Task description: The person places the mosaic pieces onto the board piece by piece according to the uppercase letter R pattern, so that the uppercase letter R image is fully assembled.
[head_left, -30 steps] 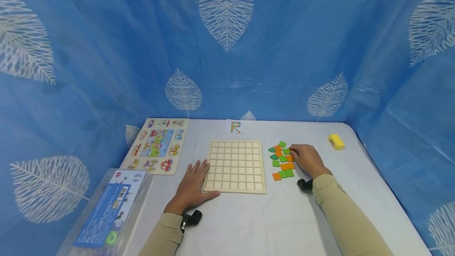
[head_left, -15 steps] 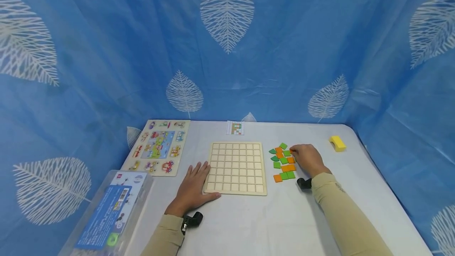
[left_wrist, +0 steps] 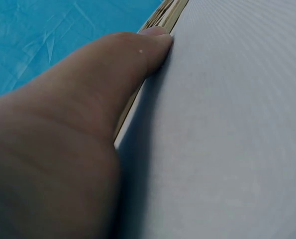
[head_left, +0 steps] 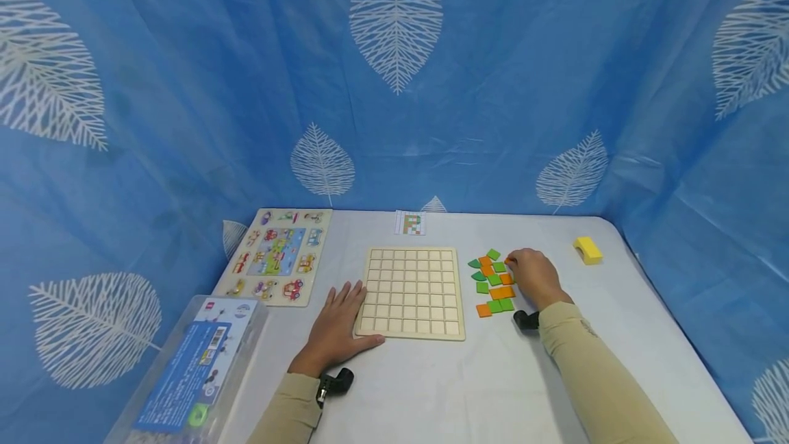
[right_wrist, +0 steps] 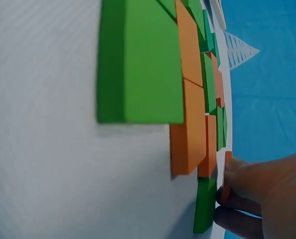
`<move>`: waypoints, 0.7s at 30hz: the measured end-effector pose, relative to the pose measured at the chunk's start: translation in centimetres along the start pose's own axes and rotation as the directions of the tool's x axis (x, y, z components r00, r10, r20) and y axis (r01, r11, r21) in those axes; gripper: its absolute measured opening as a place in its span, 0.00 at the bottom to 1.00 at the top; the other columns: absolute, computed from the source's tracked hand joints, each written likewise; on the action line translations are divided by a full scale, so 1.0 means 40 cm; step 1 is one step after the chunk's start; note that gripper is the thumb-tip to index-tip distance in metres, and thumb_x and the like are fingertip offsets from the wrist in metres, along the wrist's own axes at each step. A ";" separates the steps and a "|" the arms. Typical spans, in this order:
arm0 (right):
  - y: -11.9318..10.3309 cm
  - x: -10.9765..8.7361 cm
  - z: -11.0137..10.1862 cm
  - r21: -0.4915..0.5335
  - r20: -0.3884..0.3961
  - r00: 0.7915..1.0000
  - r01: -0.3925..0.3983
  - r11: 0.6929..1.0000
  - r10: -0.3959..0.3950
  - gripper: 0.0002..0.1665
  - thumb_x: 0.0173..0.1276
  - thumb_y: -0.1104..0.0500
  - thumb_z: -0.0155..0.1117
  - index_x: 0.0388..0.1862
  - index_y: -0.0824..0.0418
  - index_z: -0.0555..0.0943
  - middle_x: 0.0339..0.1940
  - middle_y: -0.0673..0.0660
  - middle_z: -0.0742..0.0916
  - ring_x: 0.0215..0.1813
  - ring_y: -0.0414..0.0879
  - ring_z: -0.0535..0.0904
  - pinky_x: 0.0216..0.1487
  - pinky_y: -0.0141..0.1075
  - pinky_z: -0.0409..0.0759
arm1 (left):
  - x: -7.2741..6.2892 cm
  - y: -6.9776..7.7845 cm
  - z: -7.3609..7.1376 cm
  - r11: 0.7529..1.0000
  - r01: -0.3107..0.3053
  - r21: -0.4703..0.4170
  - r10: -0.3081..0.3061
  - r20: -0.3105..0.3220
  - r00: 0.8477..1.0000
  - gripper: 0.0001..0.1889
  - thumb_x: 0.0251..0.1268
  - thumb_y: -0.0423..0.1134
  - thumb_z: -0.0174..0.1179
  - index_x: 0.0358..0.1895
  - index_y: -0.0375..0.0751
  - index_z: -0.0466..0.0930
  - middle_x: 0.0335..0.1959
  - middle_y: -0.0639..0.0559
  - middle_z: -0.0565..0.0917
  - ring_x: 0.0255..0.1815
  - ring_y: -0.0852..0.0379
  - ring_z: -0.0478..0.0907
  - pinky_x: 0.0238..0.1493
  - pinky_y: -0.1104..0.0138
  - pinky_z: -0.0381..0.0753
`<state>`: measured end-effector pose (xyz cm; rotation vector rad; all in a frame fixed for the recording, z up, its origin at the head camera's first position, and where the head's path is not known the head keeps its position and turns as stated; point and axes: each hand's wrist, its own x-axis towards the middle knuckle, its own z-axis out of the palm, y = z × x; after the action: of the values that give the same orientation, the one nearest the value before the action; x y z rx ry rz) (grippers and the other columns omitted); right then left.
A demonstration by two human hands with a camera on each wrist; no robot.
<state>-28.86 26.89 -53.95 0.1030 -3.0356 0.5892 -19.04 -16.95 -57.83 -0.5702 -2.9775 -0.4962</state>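
Newly in right hand (head_left: 535, 276) — orange tile (right_wrist: 227, 191), apparently.

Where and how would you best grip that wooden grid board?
Probably by the left and right rims of the wooden grid board, with the left hand and right hand coming in from either side: it lies flat and thin, with straight opposite edges.

Blue curtains (head_left: 493, 67) around a table (head_left: 425, 396) form a booth

Three views: head, two wrists.
We look forward-down from above, close from wrists; head, right wrist share tiles (head_left: 495, 280).
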 end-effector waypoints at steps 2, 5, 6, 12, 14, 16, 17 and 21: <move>0.003 -0.003 -0.001 0.009 -0.015 1.000 0.007 1.000 -0.007 0.12 0.78 0.66 0.66 0.55 0.71 0.87 0.51 0.67 0.88 0.56 0.65 0.83 0.61 0.61 0.81 | 0.000 0.000 0.001 1.000 0.002 0.004 -0.002 0.001 1.000 0.60 0.57 0.78 0.65 0.82 0.37 0.62 0.83 0.44 0.60 0.84 0.44 0.50 0.83 0.49 0.41; 0.005 -0.007 -0.001 0.018 -0.034 0.999 0.014 1.000 -0.013 0.12 0.77 0.66 0.67 0.54 0.71 0.88 0.50 0.67 0.89 0.55 0.65 0.84 0.61 0.61 0.81 | 0.000 -0.001 0.004 1.000 0.002 0.011 -0.002 -0.001 1.000 0.60 0.57 0.78 0.65 0.82 0.37 0.62 0.83 0.44 0.60 0.84 0.44 0.50 0.83 0.49 0.42; 0.006 -0.007 -0.002 0.020 -0.037 0.999 0.013 1.000 -0.013 0.11 0.77 0.66 0.67 0.54 0.70 0.88 0.50 0.67 0.89 0.55 0.65 0.84 0.60 0.61 0.81 | 0.001 -0.001 0.005 1.000 0.001 0.013 -0.001 -0.001 1.000 0.60 0.57 0.78 0.65 0.82 0.37 0.62 0.83 0.44 0.60 0.84 0.44 0.50 0.83 0.49 0.42; 0.005 -0.006 0.002 0.024 -0.036 0.999 0.008 1.000 -0.007 0.11 0.77 0.67 0.67 0.53 0.70 0.88 0.49 0.67 0.89 0.54 0.64 0.84 0.61 0.60 0.81 | 0.000 -0.001 0.003 1.000 0.003 0.003 -0.003 0.003 1.000 0.60 0.57 0.78 0.64 0.82 0.37 0.62 0.83 0.44 0.60 0.84 0.44 0.50 0.83 0.49 0.41; 0.006 -0.005 0.003 0.033 -0.035 0.999 0.010 0.999 -0.009 0.11 0.76 0.67 0.67 0.53 0.70 0.88 0.49 0.67 0.88 0.54 0.64 0.83 0.61 0.60 0.81 | 0.000 -0.001 0.004 1.000 0.001 0.002 -0.001 0.005 1.000 0.60 0.57 0.79 0.63 0.82 0.37 0.62 0.83 0.44 0.60 0.84 0.44 0.50 0.83 0.49 0.41; 0.005 -0.005 0.003 0.045 -0.038 0.999 0.019 0.999 -0.017 0.11 0.76 0.68 0.67 0.53 0.71 0.88 0.50 0.67 0.88 0.54 0.64 0.83 0.61 0.60 0.81 | -0.001 -0.001 0.003 1.000 0.000 0.000 0.000 0.006 1.000 0.60 0.57 0.79 0.63 0.82 0.37 0.61 0.83 0.44 0.60 0.84 0.44 0.49 0.83 0.49 0.41; 0.004 -0.005 0.003 0.053 -0.042 0.999 0.025 0.998 -0.023 0.11 0.76 0.68 0.67 0.53 0.71 0.88 0.50 0.67 0.88 0.55 0.64 0.83 0.61 0.60 0.81 | 0.000 -0.002 0.004 1.000 -0.002 -0.001 0.002 0.004 1.000 0.60 0.57 0.79 0.63 0.82 0.37 0.62 0.83 0.44 0.60 0.84 0.44 0.50 0.83 0.48 0.41; -0.003 -0.009 0.001 0.079 -0.058 0.997 0.054 0.995 -0.050 0.11 0.77 0.68 0.66 0.53 0.71 0.88 0.50 0.67 0.88 0.55 0.64 0.83 0.61 0.60 0.81 | 0.001 -0.002 0.004 1.000 0.000 -0.007 0.000 -0.001 1.000 0.60 0.57 0.79 0.63 0.82 0.37 0.61 0.83 0.44 0.60 0.84 0.44 0.50 0.83 0.48 0.44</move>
<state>-28.50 26.79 -53.98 0.1653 -2.9454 0.6989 -19.11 -16.94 -57.99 -0.5705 -2.9764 -0.5062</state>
